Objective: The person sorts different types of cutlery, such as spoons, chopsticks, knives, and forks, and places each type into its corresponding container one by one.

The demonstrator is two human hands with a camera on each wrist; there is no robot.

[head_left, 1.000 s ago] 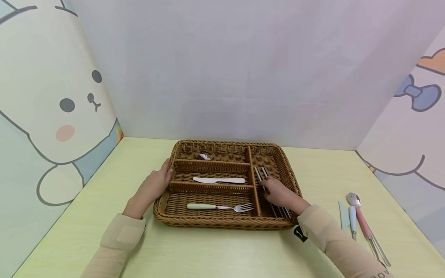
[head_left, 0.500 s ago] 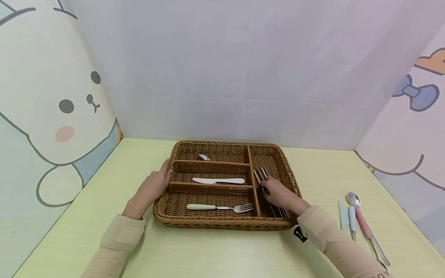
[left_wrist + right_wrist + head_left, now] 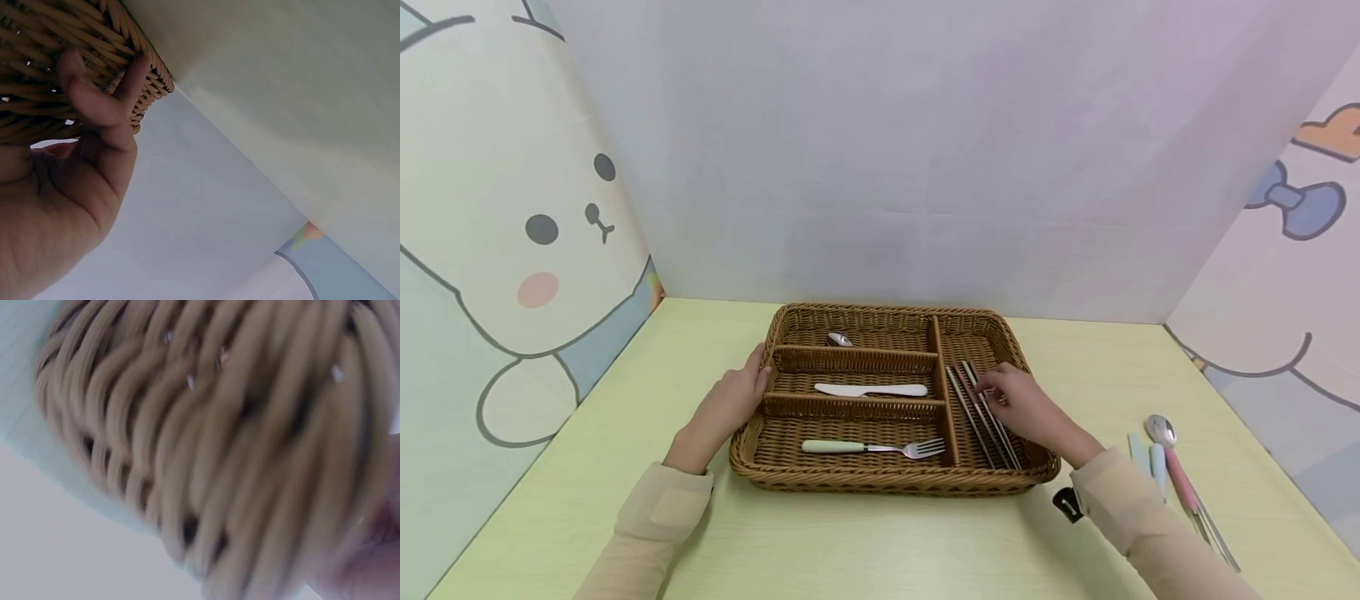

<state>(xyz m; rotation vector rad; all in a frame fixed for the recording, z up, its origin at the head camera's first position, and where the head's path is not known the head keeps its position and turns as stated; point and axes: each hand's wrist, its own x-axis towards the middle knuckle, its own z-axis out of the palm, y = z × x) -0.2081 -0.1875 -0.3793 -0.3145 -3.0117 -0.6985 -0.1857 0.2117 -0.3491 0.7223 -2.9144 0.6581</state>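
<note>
A brown wicker basket (image 3: 887, 481) with several compartments stands on the table. My left hand (image 3: 733, 400) grips its left rim; in the left wrist view, this hand's fingers (image 3: 103, 106) lie against the weave. Over the right compartment hovers my right hand (image 3: 1018, 404), fingers loosely bent, holding nothing. Beneath and left of it, several metal chopsticks (image 3: 987, 419) lie slanted in that compartment. A green-handled fork (image 3: 835, 447) lies in the front left compartment, a white knife (image 3: 874, 390) in the middle one. Behind the rear divider a spoon (image 3: 839, 340) shows only partly. Blurred wicker fills the right wrist view.
On the table to the right lie a spoon (image 3: 1162, 430), a pink-handled utensil (image 3: 1182, 482), a light blue-handled one (image 3: 1158, 468) and a pale green one (image 3: 1138, 452), partly overlapping. My right sleeve (image 3: 1120, 500) passes close to them. A pale wall (image 3: 910, 167) stands behind the basket.
My right hand has let go of the chopsticks and moved right and slightly up, leaving them in the right compartment. The left hand stays on the rim.
</note>
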